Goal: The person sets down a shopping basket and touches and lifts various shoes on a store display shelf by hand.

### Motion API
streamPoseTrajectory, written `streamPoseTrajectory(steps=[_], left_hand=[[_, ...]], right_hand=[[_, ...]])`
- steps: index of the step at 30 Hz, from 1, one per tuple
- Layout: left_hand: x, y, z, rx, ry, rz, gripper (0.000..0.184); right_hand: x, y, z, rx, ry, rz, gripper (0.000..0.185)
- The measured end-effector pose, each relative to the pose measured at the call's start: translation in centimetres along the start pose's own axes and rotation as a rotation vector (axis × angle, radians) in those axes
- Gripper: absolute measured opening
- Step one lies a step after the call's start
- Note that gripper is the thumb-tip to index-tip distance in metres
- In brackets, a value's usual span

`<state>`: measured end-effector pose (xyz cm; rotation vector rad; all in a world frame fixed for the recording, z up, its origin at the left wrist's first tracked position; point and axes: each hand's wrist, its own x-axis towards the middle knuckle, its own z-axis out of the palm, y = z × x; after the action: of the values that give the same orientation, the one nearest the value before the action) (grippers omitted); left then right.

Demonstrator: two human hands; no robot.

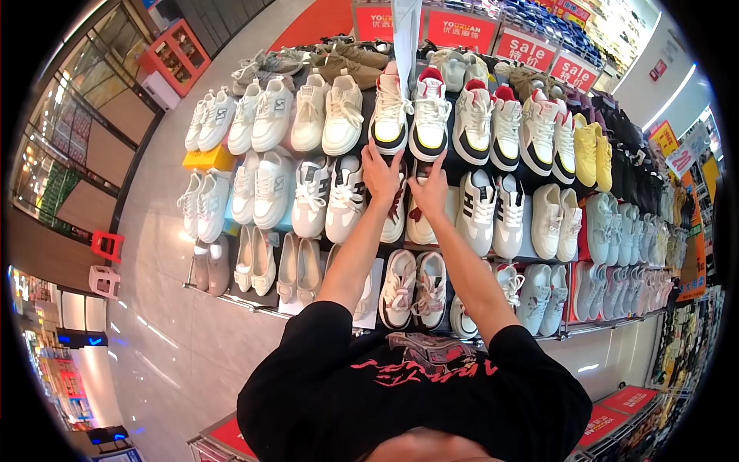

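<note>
Both my arms reach forward to a pair of white sneakers with black and yellow toe edges and red lining. My left hand has its thumb and fingers around the toe of the left sneaker. At the toe of the right sneaker, my right hand grips in the same way; its fingers are partly hidden. Below my hands, white shoes with dark red marks are partly covered by my wrists. A similar white sneaker stands just to the right.
Rows of shoes fill the tiered rack, including yellow sneakers and white flats. A pale upright post rises behind the pair. Red sale signs stand at the back. Grey tiled floor runs along the left, with a red stool.
</note>
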<state>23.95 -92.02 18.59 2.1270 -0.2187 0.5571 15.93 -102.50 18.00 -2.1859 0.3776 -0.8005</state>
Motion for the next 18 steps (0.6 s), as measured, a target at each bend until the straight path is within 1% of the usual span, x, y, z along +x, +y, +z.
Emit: streamPoseTrajectory(steps=[3,8,13,16,18], left_hand=[[-0.12,-0.07,0.04,-0.003,-0.005,0.002,0.081],[0.02,0.29,-0.20,-0.034,-0.029,-0.053,0.081],[0.06,0.06,-0.16,-0.089,-0.007,-0.024,0.080],[0.13,0.04,-0.16,-0.099,-0.011,-0.023,0.081],[0.11,-0.03,-0.07,-0.094,-0.014,-0.026,0.082]], right_hand=[[-0.03,0.05,0.21,-0.009,0.004,0.010,0.116],[-0.02,0.21,0.32,-0.026,0.001,0.008,0.116],[-0.07,0.63,0.44,-0.044,-0.006,0.010,0.120],[-0.06,0.46,0.34,-0.044,-0.007,0.008,0.119],[-0.08,0.36,0.31,-0.045,-0.002,0.006,0.116]])
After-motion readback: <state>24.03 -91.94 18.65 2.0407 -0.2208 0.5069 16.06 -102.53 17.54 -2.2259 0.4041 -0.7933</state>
